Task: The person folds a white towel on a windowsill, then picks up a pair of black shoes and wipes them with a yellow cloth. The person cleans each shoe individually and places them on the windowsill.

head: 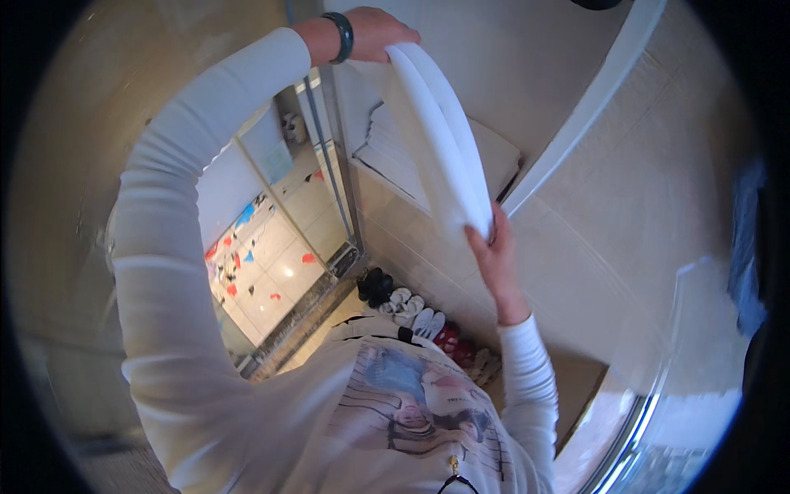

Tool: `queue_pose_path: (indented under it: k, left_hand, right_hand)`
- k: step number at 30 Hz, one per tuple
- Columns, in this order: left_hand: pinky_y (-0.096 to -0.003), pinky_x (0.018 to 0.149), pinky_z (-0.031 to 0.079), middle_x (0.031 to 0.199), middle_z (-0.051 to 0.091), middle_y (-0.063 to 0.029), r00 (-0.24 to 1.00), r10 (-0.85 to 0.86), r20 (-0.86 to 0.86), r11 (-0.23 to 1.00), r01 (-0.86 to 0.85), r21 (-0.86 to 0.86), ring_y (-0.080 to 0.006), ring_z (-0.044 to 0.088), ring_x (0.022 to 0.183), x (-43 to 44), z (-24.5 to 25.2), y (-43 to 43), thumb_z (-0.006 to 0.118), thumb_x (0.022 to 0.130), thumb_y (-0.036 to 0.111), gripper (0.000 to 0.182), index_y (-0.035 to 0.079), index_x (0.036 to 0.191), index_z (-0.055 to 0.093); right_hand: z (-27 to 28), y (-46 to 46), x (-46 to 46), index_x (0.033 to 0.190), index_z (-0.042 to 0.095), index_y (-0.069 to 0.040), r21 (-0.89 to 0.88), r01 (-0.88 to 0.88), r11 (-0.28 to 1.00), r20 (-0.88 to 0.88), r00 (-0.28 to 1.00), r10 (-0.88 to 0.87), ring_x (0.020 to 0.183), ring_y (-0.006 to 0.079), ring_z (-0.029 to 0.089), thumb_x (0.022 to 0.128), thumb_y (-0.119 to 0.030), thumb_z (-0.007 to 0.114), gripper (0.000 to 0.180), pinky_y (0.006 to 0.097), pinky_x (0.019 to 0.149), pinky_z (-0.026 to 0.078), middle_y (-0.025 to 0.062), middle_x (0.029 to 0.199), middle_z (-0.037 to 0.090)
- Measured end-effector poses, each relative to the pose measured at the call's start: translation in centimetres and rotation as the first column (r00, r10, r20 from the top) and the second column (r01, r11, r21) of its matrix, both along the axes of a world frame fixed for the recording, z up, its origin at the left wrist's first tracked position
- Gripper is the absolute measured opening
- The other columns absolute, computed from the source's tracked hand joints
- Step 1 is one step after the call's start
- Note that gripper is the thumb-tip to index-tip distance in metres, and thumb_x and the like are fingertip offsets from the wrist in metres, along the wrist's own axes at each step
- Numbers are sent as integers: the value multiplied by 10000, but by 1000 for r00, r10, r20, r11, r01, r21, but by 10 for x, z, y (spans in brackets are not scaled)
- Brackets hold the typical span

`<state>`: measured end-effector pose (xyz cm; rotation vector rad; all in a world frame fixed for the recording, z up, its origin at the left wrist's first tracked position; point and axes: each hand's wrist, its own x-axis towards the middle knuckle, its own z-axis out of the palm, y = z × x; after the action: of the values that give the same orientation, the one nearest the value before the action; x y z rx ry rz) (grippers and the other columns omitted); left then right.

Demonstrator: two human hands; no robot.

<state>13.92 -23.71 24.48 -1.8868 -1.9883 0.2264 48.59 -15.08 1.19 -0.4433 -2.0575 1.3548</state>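
A long white folded item, probably cloth [441, 133], is stretched between my two hands. My left hand [379, 37], with a dark bangle on its wrist, grips the upper end. Lower down and to the right, my right hand [497, 259] pinches the other end between thumb and fingers. Behind it, a stack of white folded layers [389, 148], perhaps cloth, lies in a recess in the wall. The held item hides the middle of that stack.
Several pairs of shoes [426, 324] stand along the foot of the tiled wall [592, 247]. To the left, a framed glass door or panel [290, 210] shows a tiled floor strewn with red, blue and black bits. Blue fabric [747, 247] hangs at the right rim.
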Motion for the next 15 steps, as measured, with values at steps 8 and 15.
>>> queue_pose_path:
  k: [8, 15]
  left_hand:
    - [-481, 923, 525, 1093, 725, -164, 999, -40, -8, 977, 41, 209, -370, 682, 1050, -110, 12, 53, 657, 907, 269, 308, 123, 1178, 646]
    - [-476, 934, 522, 1138, 710, -172, 990, -129, 63, 890, 87, 448, -372, 673, 1069, -145, -16, 104, 673, 877, 193, 322, 89, 1180, 636]
  right_hand:
    - [82, 27, -97, 1307, 496, 1, 847, 189, 498, 107, 856, -506, 1076, 406, 650, 875, -74, 676, 474, 460, 816, 584, 218, 1175, 635]
    - [98, 99, -152, 1247, 503, -37, 988, -5, 152, 134, 494, -859, 1122, 334, 636, 862, -53, 685, 427, 407, 838, 602, 147, 1169, 619]
